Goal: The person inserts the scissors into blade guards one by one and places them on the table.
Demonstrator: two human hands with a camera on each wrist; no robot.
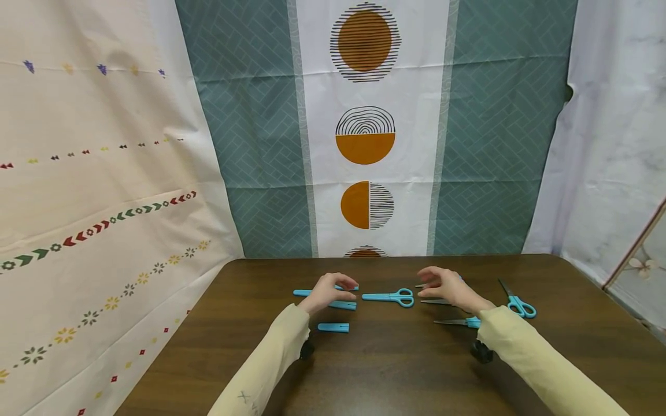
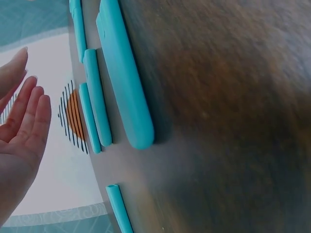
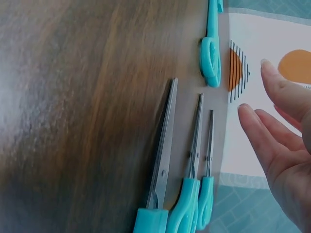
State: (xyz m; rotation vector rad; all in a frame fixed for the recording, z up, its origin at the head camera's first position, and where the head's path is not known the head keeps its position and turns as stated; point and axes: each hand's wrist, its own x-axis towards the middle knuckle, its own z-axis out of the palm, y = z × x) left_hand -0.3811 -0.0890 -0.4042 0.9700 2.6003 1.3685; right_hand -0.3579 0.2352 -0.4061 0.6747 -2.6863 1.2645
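Between the two hands lies a pair of blue-handled scissors (image 1: 387,297) with its blades inside a blue sheath; its handle also shows in the right wrist view. My left hand (image 1: 329,292) hovers over several loose blue blade covers, one cover (image 1: 333,327) nearest me and another cover (image 2: 126,82) large in the left wrist view. It holds nothing, fingers loosely bent. Also holding nothing, my right hand (image 1: 450,287) hangs above bare-bladed scissors (image 3: 163,165), thumb and fingers apart. It partly hides the farther scissors (image 1: 436,301) in the head view.
Another uncovered pair of scissors (image 1: 520,306) lies to the right of the right hand, blades pointing away. Everything lies on a dark wooden table (image 1: 385,370). A patterned curtain (image 1: 260,144) hangs behind the table's far edge, with cloth (image 1: 104,173) on the left.
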